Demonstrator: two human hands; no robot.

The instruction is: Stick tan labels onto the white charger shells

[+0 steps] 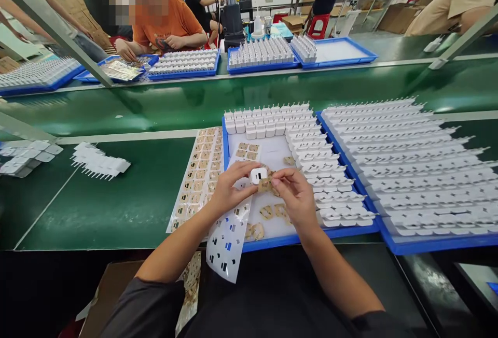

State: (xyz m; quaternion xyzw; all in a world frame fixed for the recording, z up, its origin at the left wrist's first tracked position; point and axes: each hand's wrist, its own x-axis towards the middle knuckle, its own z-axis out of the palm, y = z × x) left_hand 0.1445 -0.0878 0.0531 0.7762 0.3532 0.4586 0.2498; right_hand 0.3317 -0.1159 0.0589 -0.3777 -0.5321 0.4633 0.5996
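My left hand (234, 185) grips a small white charger housing (258, 174) with a dark slot on the face turned toward me. Against its lower right edge, my right hand (294, 193) pinches a tan adhesive sticker (266, 184). Both hands are over a blue-rimmed tray (272, 244), where loose tan stickers (266, 212) lie on the white bottom. Rows of white chargers (330, 185) fill its right side and back. Under my left forearm, a mostly peeled sticker sheet (227, 244) hangs over the table edge. A fuller sticker sheet (198, 172) lies left of the tray.
A second blue tray (439, 244) packed with white chargers stands to the right. White pronged parts (100, 160) lie on the green table at left. Across the belt (175, 104), a person in an orange shirt (171, 27) works beside more trays (187, 71).
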